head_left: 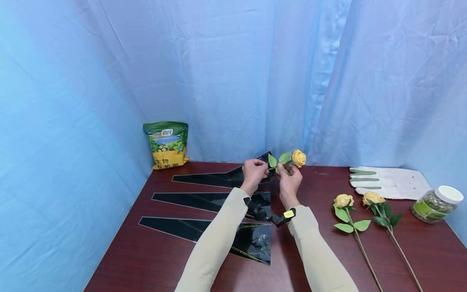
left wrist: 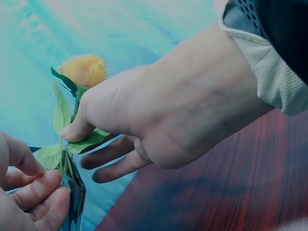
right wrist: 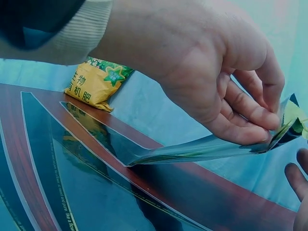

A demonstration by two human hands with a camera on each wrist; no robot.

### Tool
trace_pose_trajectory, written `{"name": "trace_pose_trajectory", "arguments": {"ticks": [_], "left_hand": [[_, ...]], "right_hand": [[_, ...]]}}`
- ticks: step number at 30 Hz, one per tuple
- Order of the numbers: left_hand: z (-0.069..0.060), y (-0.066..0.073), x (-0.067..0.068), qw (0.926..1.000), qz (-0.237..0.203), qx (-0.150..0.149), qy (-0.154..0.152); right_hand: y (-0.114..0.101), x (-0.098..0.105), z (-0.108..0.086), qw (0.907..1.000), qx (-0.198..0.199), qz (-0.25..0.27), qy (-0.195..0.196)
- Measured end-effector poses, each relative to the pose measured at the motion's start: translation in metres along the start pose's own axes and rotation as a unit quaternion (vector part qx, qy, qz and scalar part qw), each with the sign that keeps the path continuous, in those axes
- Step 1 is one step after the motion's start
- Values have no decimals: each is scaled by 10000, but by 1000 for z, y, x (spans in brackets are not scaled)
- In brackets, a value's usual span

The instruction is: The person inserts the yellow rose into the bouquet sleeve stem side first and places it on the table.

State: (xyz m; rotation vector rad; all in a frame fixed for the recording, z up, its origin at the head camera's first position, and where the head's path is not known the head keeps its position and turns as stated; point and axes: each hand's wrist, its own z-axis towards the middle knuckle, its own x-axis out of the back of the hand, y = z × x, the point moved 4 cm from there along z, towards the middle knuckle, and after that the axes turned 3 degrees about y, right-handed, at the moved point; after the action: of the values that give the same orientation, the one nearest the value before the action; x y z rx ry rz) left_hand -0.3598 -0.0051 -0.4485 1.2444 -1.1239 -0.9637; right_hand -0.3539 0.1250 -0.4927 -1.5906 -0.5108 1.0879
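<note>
My left hand (head_left: 254,174) pinches the open end of a black-edged clear flower sleeve (head_left: 219,178) at the back of the table. A yellow rose (head_left: 298,158) with green leaves lies sideways in my right hand (head_left: 290,182), its stem pinched between thumb and fingers just below the bloom. In the right wrist view the rose's lower stem shows through the raised sleeve (right wrist: 192,153). The lower leaves (left wrist: 50,156) stand at the sleeve's mouth, close to the left fingertips. Two more flat sleeves (head_left: 189,198) lie nearer me, under my left forearm.
Two yellow roses (head_left: 343,200) with long stems lie at the right. Behind them is a pair of white gloves (head_left: 397,182); a jar with a white lid (head_left: 435,205) stands at the right edge. A green and yellow fertilizer bag (head_left: 168,146) stands at the back left.
</note>
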Motion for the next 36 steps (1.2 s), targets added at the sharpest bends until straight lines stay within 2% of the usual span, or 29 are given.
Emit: {"name": "trace_pose_trajectory", "arguments": {"ticks": [7,16,20,31,36], "left_hand": [[-3,1,-2,9999,110,-42,-81],[-5,4,-7,9994,188,-237,-156],[-7,4,-9,9992,278,-228,-180],[-9,3,-16,9961,773,-306,-295],[-9,4,-18,9947,927,-344,-281]], "right_hand": [[-1,0,-2,9999,10,-38,133],[0,-1,-2,9975,268,-560,352],[0,0,-2,9956,345,-768,422],[-5,1,0,9862,-13,-1596,444],[-2,2,0,9859,-150,-1598,479]]}}
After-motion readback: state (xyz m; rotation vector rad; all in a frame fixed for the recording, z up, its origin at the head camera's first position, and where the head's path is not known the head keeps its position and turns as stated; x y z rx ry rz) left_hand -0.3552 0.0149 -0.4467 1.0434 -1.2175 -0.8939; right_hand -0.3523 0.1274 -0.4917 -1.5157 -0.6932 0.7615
